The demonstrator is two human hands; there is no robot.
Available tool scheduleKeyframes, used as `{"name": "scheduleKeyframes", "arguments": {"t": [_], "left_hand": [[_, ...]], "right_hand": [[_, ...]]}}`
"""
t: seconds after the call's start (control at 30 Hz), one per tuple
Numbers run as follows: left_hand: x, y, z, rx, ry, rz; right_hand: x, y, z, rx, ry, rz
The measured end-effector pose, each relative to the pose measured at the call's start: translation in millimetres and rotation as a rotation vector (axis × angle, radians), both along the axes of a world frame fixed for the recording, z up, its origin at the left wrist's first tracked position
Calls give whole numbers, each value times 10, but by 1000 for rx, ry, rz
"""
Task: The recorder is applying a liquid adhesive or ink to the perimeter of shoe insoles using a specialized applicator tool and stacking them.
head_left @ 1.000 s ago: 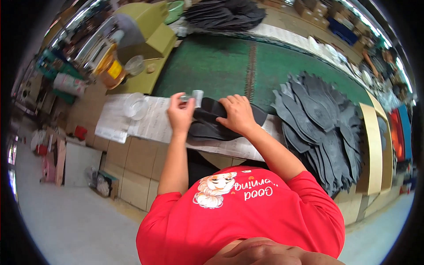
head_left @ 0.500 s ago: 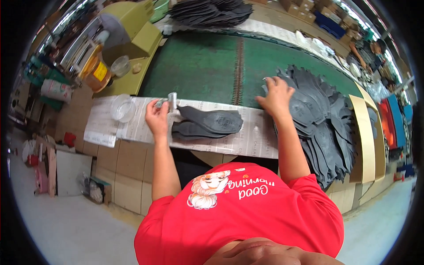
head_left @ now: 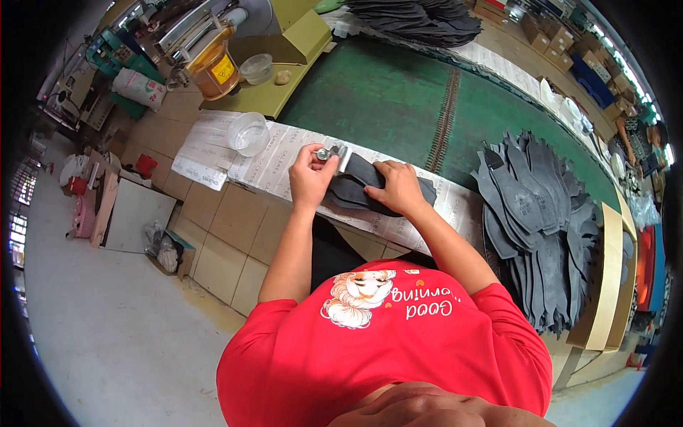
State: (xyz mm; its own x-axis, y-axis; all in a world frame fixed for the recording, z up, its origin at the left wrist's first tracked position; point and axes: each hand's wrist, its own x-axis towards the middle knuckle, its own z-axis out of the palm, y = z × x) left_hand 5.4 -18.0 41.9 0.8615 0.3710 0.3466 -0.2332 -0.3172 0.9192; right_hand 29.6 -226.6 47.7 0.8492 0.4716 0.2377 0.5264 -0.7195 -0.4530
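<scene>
My left hand (head_left: 310, 176) is closed around a small silvery metal tool (head_left: 343, 159) with a bar-shaped head; its exact kind is unclear. The tool's head is at the left end of a dark grey shoe insole (head_left: 361, 173), whether touching I cannot tell. My right hand (head_left: 400, 188) grips this insole near its middle, thumb on the near side and fingers over the far side. Another insole (head_left: 344, 193) shows beneath it on the paper-covered ledge (head_left: 284, 142). To the right lies a large fanned pile of similar insoles (head_left: 530, 206).
Beyond the ledge runs a green conveyor belt (head_left: 377, 92) with a laced seam. A clear plastic tub (head_left: 248, 134) stands left, near a yellow-green machine (head_left: 306, 39) with an amber container (head_left: 213, 75). An open cardboard box (head_left: 605, 277) is at right; more dark pieces (head_left: 420, 21) lie across the belt.
My right hand has moved left from beside the pile onto the insole. The left hand keeps the metal tool, now over the insole's end. The view has turned left.
</scene>
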Motion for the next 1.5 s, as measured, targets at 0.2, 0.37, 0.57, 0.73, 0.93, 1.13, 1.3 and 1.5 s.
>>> {"name": "scheduleKeyframes", "arguments": {"t": [0.2,0.37,0.57,0.73,0.93,1.13,1.3,1.5], "left_hand": [[0,-51,-89,227,115,-30],[154,358,-37,304,94,322],[33,12,51,130,23,-76],[48,54,-134,297,81,82],[63,341,-90,-49,-111,254],[-181,-96,-21,120,44,-110],[76,427,-202,-62,-42,268],[7,680,-299,-335,-141,183]], "right_hand": [[-66,2,-20,36,-65,-5],[-91,-17,-74,88,-120,39],[-94,-37,-87,100,-125,51],[-96,-32,-95,125,-119,52],[-89,-45,-90,184,-132,34],[-73,-48,-125,192,-117,-13],[-120,-70,-56,233,-133,-19],[-31,-351,188,483,-154,-147]]}}
